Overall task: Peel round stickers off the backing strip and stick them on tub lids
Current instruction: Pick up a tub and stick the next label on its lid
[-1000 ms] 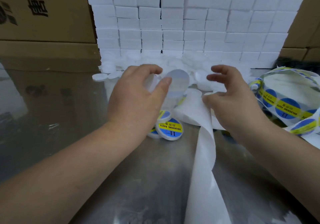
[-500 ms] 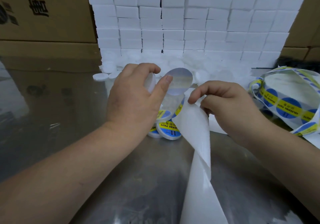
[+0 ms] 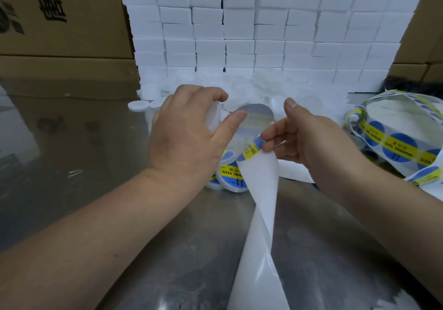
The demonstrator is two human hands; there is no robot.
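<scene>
My left hand [image 3: 189,137] grips a white tub lid [image 3: 214,118] between its fingers and thumb, and a peeled round sticker [image 3: 256,120] hangs from the thumb tip, its pale back toward me. My right hand [image 3: 304,139] pinches the white backing strip [image 3: 260,213] at its top, where a blue and yellow sticker [image 3: 251,150] curls off the strip's edge. The strip runs down to the near edge of the table. Labelled tubs [image 3: 231,174] lie on the table under my left hand.
A wall of stacked white tubs [image 3: 263,34] fills the back, with loose white lids [image 3: 263,89] heaped at its foot. Coiled sticker strip [image 3: 395,142] lies at the right. Cardboard boxes [image 3: 60,17] stand at the back left. The table [image 3: 179,249] is shiny metal.
My right hand closed on the top of the backing strip and lifted it. A sticker now curls off the strip at its fingertips. My left hand stayed put with lid and sticker.
</scene>
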